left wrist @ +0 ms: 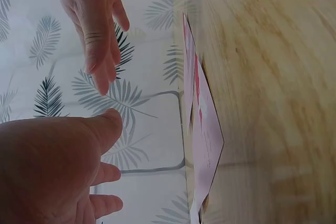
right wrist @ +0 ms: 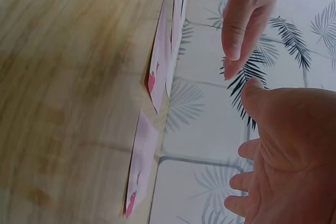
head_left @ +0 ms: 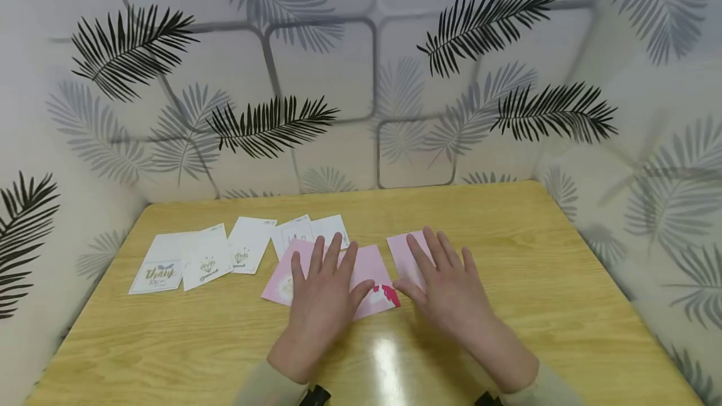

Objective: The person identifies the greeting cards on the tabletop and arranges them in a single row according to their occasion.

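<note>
My left hand (head_left: pixel 324 290) hovers palm down over two pink cards, its fingers spread and straight. One pink card (head_left: pixel 276 284) lies partly under it; the other pink card (head_left: pixel 372 262), with a dark pink print at its corner, shows right of the fingers. Beside it, my right hand (head_left: pixel 451 287) is held above a third pink card (head_left: pixel 402 252) and covers part of it. Both wrist views show the left hand (left wrist: pixel 47 166) and the right hand (right wrist: pixel 294 145) raised clear of the table, holding nothing.
Several white cards overlap at the left: a "Thank you" card (head_left: pixel 158 268), a card with a gold drawing (head_left: pixel 207 259), a similar card (head_left: pixel 251 243), and others behind the left hand. They lie on a wooden table (head_left: pixel 507 224). A leaf-patterned backdrop (head_left: pixel 361 80) rises behind.
</note>
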`<action>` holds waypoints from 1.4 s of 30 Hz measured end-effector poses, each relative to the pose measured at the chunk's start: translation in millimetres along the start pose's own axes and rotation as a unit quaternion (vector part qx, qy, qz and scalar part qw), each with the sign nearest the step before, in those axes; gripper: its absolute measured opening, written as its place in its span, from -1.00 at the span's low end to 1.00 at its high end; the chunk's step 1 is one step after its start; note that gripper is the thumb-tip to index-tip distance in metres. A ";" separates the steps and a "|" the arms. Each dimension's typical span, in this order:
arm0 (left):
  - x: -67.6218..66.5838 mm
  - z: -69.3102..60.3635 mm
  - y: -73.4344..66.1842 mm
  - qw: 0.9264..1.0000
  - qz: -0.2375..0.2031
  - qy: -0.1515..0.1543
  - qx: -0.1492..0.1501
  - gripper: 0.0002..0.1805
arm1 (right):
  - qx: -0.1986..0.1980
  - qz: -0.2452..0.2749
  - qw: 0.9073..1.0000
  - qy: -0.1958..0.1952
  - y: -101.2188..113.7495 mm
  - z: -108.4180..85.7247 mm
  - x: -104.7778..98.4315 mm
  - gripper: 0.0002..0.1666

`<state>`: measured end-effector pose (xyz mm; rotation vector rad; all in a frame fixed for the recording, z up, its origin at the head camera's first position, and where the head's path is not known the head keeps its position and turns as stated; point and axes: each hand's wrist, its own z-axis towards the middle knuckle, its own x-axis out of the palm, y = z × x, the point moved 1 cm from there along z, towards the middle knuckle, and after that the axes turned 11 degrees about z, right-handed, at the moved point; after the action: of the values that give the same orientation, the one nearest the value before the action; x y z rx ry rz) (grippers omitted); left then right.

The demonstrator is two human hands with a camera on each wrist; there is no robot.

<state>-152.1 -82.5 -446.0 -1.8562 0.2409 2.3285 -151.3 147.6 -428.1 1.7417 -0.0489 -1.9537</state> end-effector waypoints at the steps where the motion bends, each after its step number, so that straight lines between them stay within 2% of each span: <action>1: 0.5 0.3 -0.5 1.000 -0.002 0.000 0.001 -0.18 | 0.002 0.000 1.000 0.002 -1.4 0.4 -0.3 -0.02; 9: 1.2 5.0 -6.2 1.000 -0.005 0.006 0.001 -0.17 | 0.015 0.048 0.999 -0.007 -10.0 0.3 -1.3 -0.03; 15: 3.7 8.8 -17.4 0.999 -0.035 0.022 0.006 -0.16 | 0.031 0.051 0.998 -0.005 -20.1 -2.8 -1.7 0.01; 25: 11.6 16.5 -32.6 0.999 -0.025 0.015 0.019 -0.17 | 0.054 0.072 0.996 0.000 -33.5 -5.1 -6.8 0.05; 32: 19.2 23.1 -41.0 0.999 -0.036 0.030 0.018 -0.17 | 0.068 0.075 0.995 0.003 -43.1 -4.6 -10.6 0.05; 42: 30.7 26.6 -48.0 0.998 -0.042 0.032 0.015 -0.18 | 0.080 0.111 0.990 0.033 -56.9 -5.5 -10.0 0.09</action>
<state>-173.7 -29.2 -471.6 -1.8902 0.1993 2.2011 -165.7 202.5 -440.3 1.8146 -0.3711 -1.7716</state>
